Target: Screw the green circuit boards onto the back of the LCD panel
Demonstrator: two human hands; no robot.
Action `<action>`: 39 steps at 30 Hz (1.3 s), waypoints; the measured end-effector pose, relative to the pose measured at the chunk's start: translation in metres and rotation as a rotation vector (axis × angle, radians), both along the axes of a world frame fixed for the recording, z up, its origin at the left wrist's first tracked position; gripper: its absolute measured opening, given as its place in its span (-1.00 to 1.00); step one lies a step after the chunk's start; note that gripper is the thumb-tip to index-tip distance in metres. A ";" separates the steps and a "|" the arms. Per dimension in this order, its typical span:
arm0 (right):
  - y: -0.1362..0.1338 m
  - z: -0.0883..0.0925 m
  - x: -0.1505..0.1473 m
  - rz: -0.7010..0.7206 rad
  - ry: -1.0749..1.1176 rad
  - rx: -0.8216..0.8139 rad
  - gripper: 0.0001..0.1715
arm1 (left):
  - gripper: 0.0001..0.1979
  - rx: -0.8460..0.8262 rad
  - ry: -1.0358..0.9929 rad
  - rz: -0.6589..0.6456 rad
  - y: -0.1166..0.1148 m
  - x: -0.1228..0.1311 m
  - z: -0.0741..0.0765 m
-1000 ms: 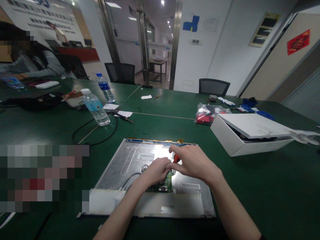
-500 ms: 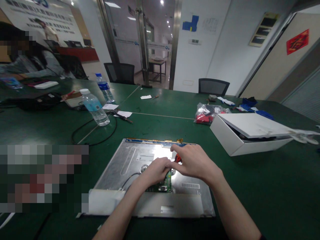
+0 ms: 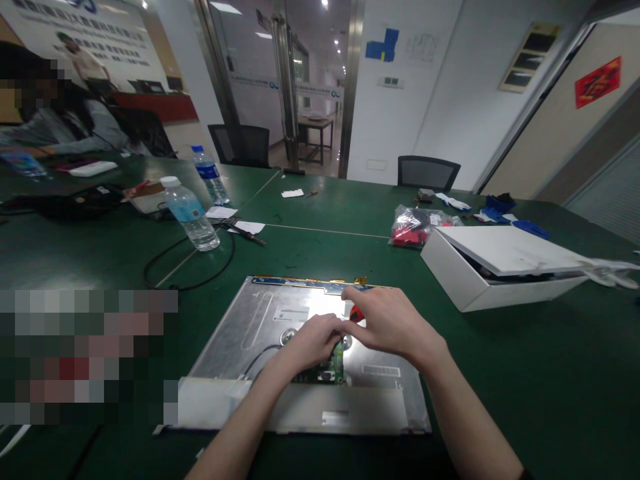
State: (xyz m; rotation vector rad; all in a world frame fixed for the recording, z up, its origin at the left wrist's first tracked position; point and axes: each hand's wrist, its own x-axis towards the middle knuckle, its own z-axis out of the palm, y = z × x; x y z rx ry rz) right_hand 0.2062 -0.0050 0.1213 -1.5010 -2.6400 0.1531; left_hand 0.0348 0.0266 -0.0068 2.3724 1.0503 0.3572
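Observation:
Flat on the table lies the metal back of a display panel (image 3: 400, 393), with a green circuit board (image 3: 336, 363) near its middle and a thin dark cable (image 3: 254, 363) left of it. My left hand (image 3: 317, 337) is closed over the board, fingertips pinched downward; what they hold is hidden. Touching it from the right, my right hand (image 3: 387, 323) curls round a red-handled screwdriver (image 3: 356, 313). Only a bit of the handle shows between thumb and fingers; the shaft and tip are out of sight.
A white box (image 3: 500, 267) with its lid ajar stands to the right, beside a plastic bag of red items (image 3: 417, 230). Two water bottles (image 3: 193, 217) and a looped black cable (image 3: 187, 288) are at the left. Another person (image 3: 95, 123) sits at the far left.
Both hands keep almost the same place over the board. The red handle in my right hand shows slightly differently, as if turned a little. The panel has not moved.

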 end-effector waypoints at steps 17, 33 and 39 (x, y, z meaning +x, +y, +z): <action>0.000 -0.001 0.000 -0.001 -0.034 0.018 -0.76 | -0.85 -0.019 0.016 0.028 0.000 0.000 0.000; 0.000 -0.001 -0.003 -0.017 -0.027 0.064 -0.73 | -0.88 0.006 0.013 0.017 -0.001 0.000 0.000; 0.004 -0.004 -0.002 -0.068 -0.072 0.069 -0.67 | -0.88 -0.005 0.049 0.022 -0.002 0.001 0.003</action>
